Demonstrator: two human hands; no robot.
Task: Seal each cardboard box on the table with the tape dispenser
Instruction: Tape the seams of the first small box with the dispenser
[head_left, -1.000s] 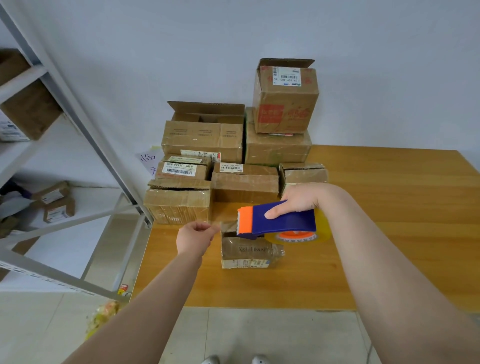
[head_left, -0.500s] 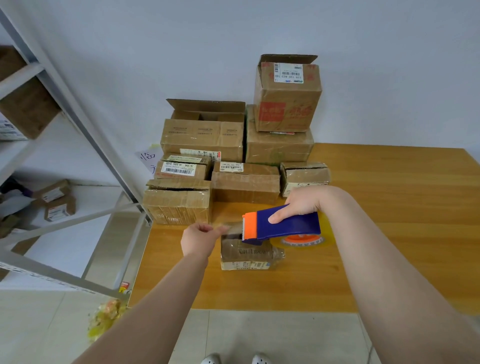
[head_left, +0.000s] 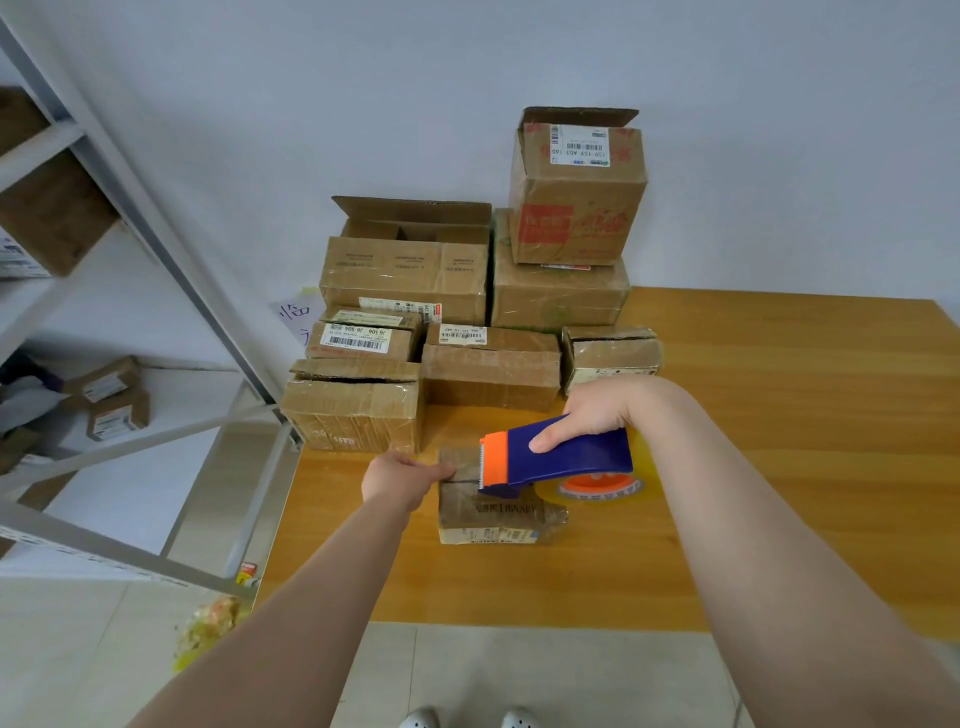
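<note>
A honey-coloured wooden surface meets a white wall, with a grey metal shelf rack to its left. At least seven stacked brown cardboard boxes crowd its back-left corner. One small flat brown cardboard box lies in front. The left hand pinches its left end. The right hand grips one blue-and-orange plastic tape dispenser over the box top.

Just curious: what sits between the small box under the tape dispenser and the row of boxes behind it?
Only a bare strip of wooden table separates the small box from that row, in the head view.
</note>
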